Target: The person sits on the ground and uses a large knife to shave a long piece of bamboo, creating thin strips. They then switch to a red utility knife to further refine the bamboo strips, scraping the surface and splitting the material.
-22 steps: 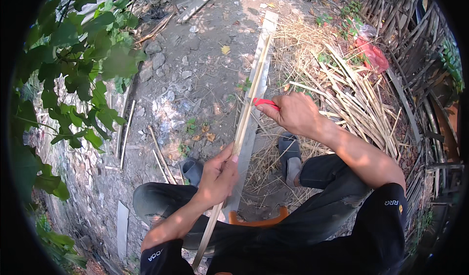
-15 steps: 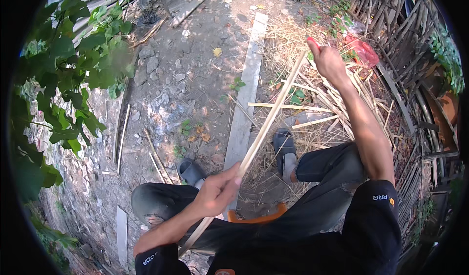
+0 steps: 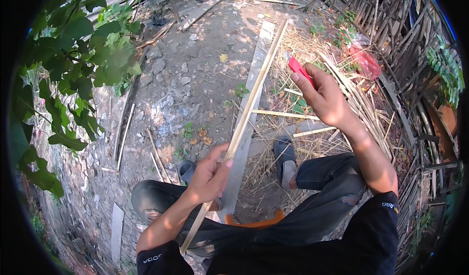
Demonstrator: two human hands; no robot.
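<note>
Swung leftward since half a second ago, the long pale strip [image 3: 256, 89] now points its far end over the top of the grey board [image 3: 239, 177], and the right hand [image 3: 325, 96] has come down nearer the body, apart from the strip. Fingers of that hand are clamped round a red cutter [image 3: 302, 73], its blade end angled toward the strip. The left hand [image 3: 209, 177] grips the strip below its middle, thumb and fingers closed on it; the near end slants down across the left thigh. Whether the strip touches the board, I cannot tell. Beyond the right hand lies a heap of loose strips [image 3: 359, 101], with straw [image 3: 295, 43] scattered beside the board and a red plastic bag [image 3: 365, 62] at the heap's far edge. Between the legs shows an orange-brown curved edge [image 3: 256, 223]
</note>
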